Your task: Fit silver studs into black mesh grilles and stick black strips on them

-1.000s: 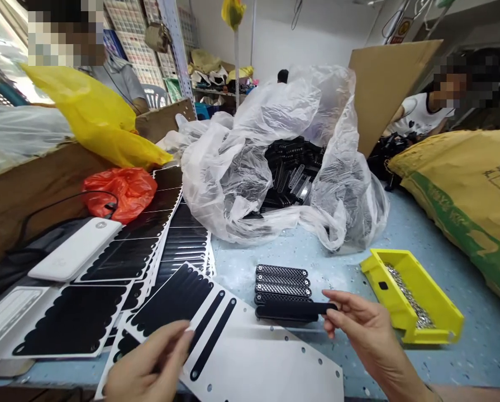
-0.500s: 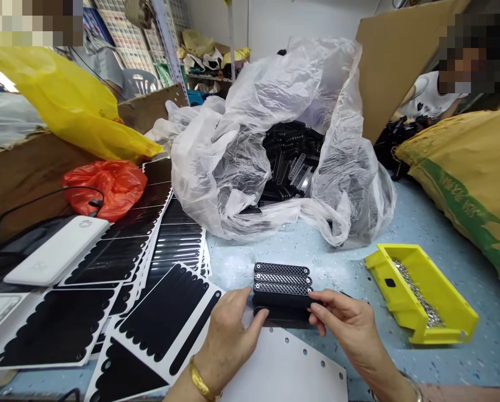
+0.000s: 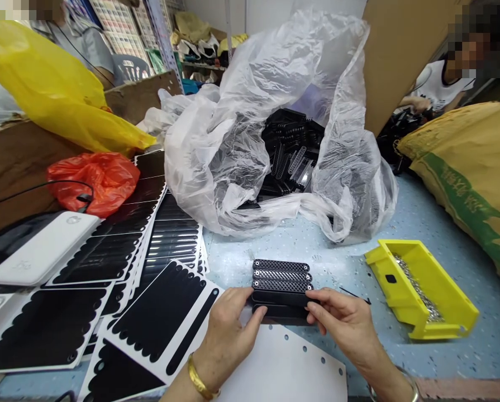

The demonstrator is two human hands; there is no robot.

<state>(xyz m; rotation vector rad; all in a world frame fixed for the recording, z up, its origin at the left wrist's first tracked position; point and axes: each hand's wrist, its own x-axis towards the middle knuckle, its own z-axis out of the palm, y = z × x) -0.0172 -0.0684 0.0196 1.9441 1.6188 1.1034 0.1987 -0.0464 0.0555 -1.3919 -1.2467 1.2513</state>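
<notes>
Several narrow black bars with rounded ends lie side by side on the table in front of me. The far ones are mesh-patterned bars (image 3: 281, 276) with a small hole or rivet at each end. Nearest me are smooth-faced black bars (image 3: 280, 298). My left hand (image 3: 233, 324) closes on their left end, thumb in front and fingers behind. At the right end, my right hand (image 3: 344, 318) pinches with thumb and fingertips. A white sheet with punched holes (image 3: 291, 357) lies beneath my hands.
Sheets of black adhesive strips (image 3: 161, 312) spread on the left, near a white power bank (image 3: 44, 245) and a red plastic bag (image 3: 94, 181). Behind stands a clear plastic bag (image 3: 216, 167) of black bars. A yellow bin (image 3: 451, 301) of small metal parts sits right. Two people are beyond.
The view has shifted slightly. Both hands stay at the ends of the smooth black bars, with the right fingertips moved a little. The row of bars is otherwise much the same.
</notes>
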